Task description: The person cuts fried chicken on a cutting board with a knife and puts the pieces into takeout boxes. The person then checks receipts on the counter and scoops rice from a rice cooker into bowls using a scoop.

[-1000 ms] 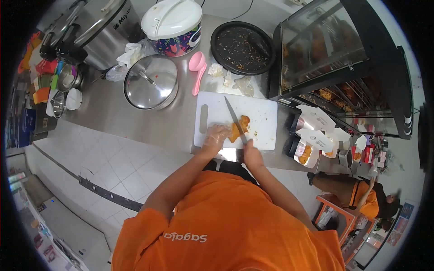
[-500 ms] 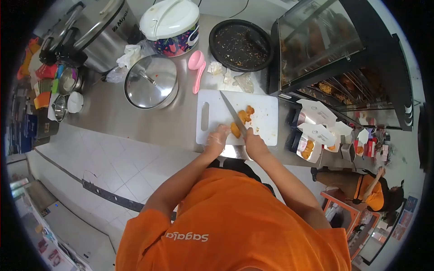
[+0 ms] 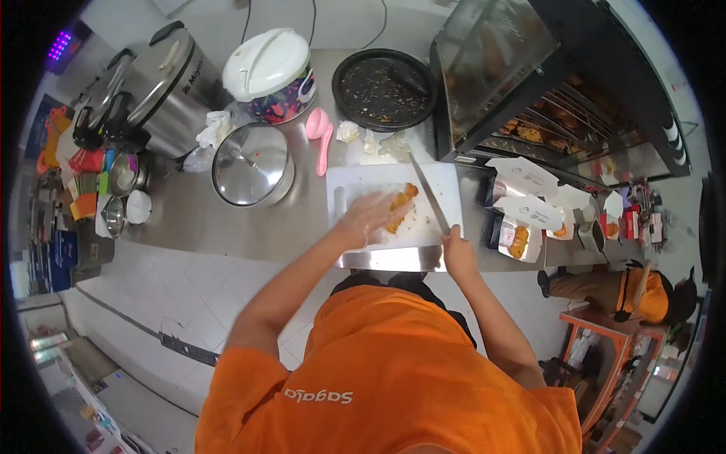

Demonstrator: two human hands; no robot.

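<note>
On the white cutting board [image 3: 450, 181] lie golden fried chicken pieces [image 3: 409, 192] in a short row, with crumbs beside them. My left hand [image 3: 369, 218], in what looks like a thin clear plastic glove, stretches its fingers over the left side of the chicken; the hand is slightly blurred. In my right hand [image 3: 460, 253] is the handle of a long kitchen knife [image 3: 429, 191]. The blade points away from me, to the right of the pieces and apart from them.
Open white food boxes [image 3: 519, 210], one holding fried chicken, stand right of the board. Behind are a glass warming cabinet [image 3: 491, 76], a black round pan [image 3: 384, 91], and a pink scoop [image 3: 322, 144]. A lidded bowl [image 3: 253, 166] sits left. Another person [image 3: 643, 293] stands far right.
The knife has moved right, away from the chicken, with my right hand. My left hand has come forward over the pieces and spread its fingers. The camera view has shifted slightly.
</note>
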